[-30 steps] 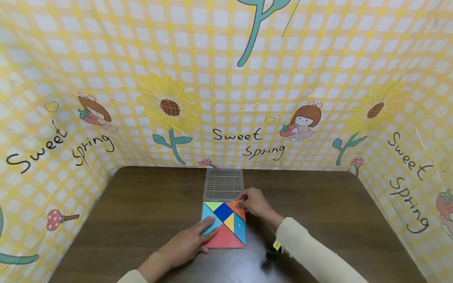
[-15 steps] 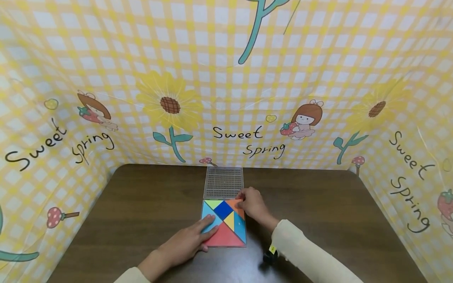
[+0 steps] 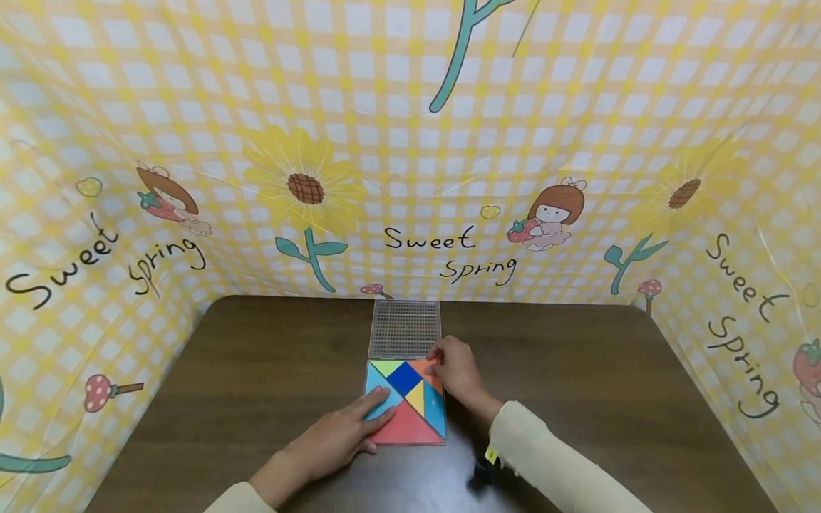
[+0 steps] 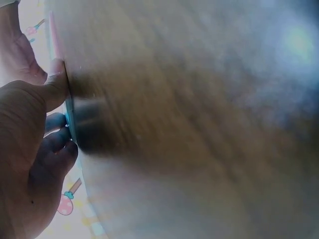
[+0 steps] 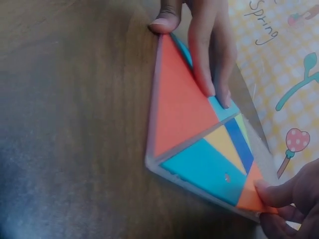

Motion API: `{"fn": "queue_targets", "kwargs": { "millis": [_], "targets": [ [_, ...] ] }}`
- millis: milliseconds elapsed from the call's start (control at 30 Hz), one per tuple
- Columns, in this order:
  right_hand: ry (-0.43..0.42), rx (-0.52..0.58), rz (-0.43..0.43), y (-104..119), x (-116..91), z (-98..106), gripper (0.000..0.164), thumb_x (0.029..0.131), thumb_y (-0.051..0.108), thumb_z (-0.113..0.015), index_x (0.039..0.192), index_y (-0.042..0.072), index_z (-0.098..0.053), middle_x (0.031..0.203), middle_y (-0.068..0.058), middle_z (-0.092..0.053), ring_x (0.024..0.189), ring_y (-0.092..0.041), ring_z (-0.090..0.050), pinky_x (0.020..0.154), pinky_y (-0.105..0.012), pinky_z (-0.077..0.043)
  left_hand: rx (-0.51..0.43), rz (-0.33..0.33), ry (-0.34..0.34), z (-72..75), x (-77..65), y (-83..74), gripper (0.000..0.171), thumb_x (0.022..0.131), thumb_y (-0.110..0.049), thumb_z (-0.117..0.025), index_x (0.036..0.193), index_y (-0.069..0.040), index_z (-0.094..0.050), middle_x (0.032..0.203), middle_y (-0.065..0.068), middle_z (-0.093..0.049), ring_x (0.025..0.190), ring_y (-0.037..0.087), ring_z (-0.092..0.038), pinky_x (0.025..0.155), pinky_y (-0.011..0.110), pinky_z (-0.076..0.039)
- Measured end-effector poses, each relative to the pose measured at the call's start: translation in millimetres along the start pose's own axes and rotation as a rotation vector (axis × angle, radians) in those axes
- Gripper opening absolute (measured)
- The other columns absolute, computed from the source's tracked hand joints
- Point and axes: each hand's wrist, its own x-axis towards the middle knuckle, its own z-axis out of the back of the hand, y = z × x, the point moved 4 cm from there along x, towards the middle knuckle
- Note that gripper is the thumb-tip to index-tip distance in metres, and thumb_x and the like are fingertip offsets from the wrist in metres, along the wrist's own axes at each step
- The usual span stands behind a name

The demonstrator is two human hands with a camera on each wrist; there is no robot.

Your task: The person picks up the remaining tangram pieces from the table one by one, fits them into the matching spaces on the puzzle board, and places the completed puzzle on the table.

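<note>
A square tangram (image 3: 410, 427) in a clear tray lies on the table, with red, light blue, yellow, dark blue, green and orange pieces fitted together. My left hand (image 3: 336, 438) holds its near left corner, fingers on the light blue triangle (image 3: 378, 380) and thumb (image 5: 166, 21) at the tray's edge beside the red triangle (image 5: 179, 104). At the far right corner my right hand (image 3: 458, 367) pinches the orange piece (image 5: 251, 191), thumb on top and a finger at the outer edge. Part of the orange piece is hidden under this hand.
A clear lid with a dark grid (image 3: 404, 328) lies directly behind the tangram. Brown wooden table (image 3: 256, 385) surrounds them. A yellow checked cloth (image 3: 410, 178) rises behind and at both sides. Beside the right sleeve hangs a small black device (image 3: 485, 470) with a yellow label.
My right forearm has shifted slightly left while its fingers stay at the orange piece. The left hand keeps its place on the tangram. The head view has tilted a little.
</note>
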Motion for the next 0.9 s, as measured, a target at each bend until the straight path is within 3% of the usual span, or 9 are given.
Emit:
{"fn": "queue_targets", "kwargs": {
  "millis": [267,567,900],
  "targets": [
    [-0.011,-0.011,0.029,0.2,-2.3,-1.2,0.013,0.077,0.009,-0.081,0.082,0.01,-0.069,0.082,-0.002,-0.057,0.069,-0.011,-0.05,0.059,-0.02,-0.045,0.006,-0.015,-0.018,0.0,-0.2,-0.1,0.059,0.096,-0.042,-0.055,0.148,-0.024,-0.037,0.159,0.01,-0.026,0.138,0.031,-0.04,0.092,0.04,-0.052],
    [-0.063,-0.029,0.071,-1.2,-3.9,-3.2,0.014,0.076,0.007,-0.081,0.08,0.011,-0.068,0.078,-0.001,-0.056,0.072,-0.012,-0.047,0.06,-0.022,-0.042,-0.013,0.01,0.013,-3.2,2.4,0.6,0.059,0.096,-0.043,-0.054,0.149,-0.027,-0.034,0.16,0.008,-0.023,0.14,0.03,-0.037,0.094,0.041,-0.051],
    [-0.12,-0.095,0.096,-1.5,-5.8,-3.4,0.008,0.076,0.011,-0.082,0.074,0.013,-0.074,0.073,0.003,-0.06,0.07,-0.01,-0.055,0.063,-0.024,-0.051,-0.007,0.005,0.009,-2.1,2.3,0.5,0.059,0.096,-0.043,-0.053,0.149,-0.026,-0.035,0.16,0.008,-0.023,0.139,0.03,-0.038,0.093,0.041,-0.051]
  ]
}}
